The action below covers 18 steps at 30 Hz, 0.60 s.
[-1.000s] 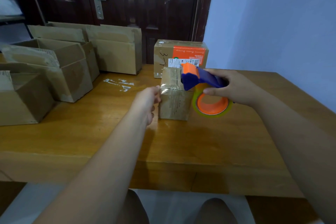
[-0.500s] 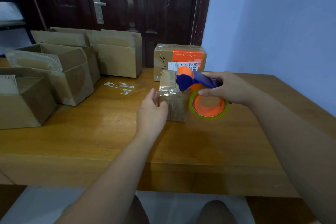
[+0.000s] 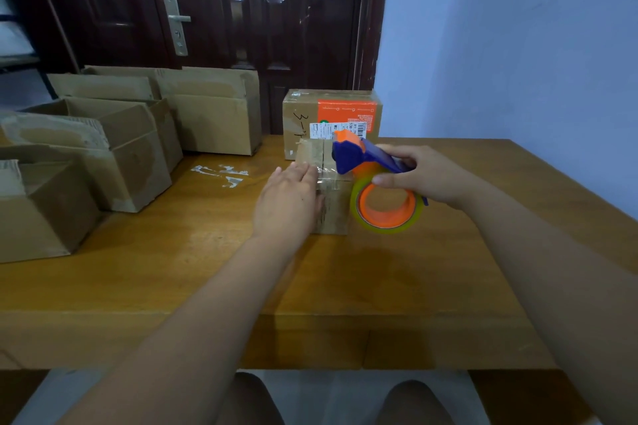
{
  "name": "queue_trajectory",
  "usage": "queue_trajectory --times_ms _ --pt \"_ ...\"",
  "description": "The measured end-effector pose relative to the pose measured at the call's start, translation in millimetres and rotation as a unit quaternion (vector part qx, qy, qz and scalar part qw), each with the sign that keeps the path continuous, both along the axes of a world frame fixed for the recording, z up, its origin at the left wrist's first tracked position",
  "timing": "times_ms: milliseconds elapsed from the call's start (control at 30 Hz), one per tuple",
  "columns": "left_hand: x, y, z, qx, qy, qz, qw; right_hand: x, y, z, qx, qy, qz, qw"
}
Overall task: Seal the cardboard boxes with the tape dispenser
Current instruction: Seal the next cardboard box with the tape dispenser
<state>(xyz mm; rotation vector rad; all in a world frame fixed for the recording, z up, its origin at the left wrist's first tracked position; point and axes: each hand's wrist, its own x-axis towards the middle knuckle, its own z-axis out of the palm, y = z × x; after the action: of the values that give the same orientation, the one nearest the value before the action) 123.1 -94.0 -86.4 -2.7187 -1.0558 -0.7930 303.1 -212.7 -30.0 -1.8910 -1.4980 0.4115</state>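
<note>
Left hand (image 3: pixel 288 202), fingers straight and flat, presses against the near-left side and top edge of a small brown cardboard box (image 3: pixel 328 190) that sits on the wooden table (image 3: pixel 172 269). Nothing is gripped; the palm only steadies the box. Right hand (image 3: pixel 419 174) is closed around the blue handle of a blue and orange plastic tape dispenser (image 3: pixel 359 157), which carries a roll of clear tape on an orange core (image 3: pixel 386 209) hanging just beside the box's right face.

The dispenser's orange cutting head rests on top of the box, toward its far right side. Its long axis runs from the right hand leftward, with the head pointing left and slightly away. A shiny strip of clear tape crosses the box top from left to right, between the two hands. The box's flap seam runs near to far, across that strip.

Judging from this, the right hand is the working one, and the box lies directly left of it.

Farther back stand a sealed brown box with an orange label (image 3: pixel 331 117) and several open cardboard boxes (image 3: pixel 138 134) at the left.
</note>
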Motion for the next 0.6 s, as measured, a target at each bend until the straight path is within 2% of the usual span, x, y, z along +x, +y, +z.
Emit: queue_trajectory --times_ms 233,433,533,600 --pt "-4.2 3.4 0.9 -0.006 -0.018 -0.015 1.000 11.1 -14.6 -6.9 0.089 0.101 -0.002 0.991" --pt "-6.6 3.8 3.7 0.005 -0.006 -0.015 1.000 15.6 -15.0 -9.5 0.088 0.049 0.009 0.995" --pt "-6.8 2.7 4.0 0.018 0.015 -0.009 1.000 24.7 -21.9 -13.0 0.061 -0.007 0.003 0.998" --pt "-6.9 2.6 2.3 0.022 0.020 -0.003 1.000 32.5 -29.4 -19.9 0.076 0.034 -0.006 0.996"
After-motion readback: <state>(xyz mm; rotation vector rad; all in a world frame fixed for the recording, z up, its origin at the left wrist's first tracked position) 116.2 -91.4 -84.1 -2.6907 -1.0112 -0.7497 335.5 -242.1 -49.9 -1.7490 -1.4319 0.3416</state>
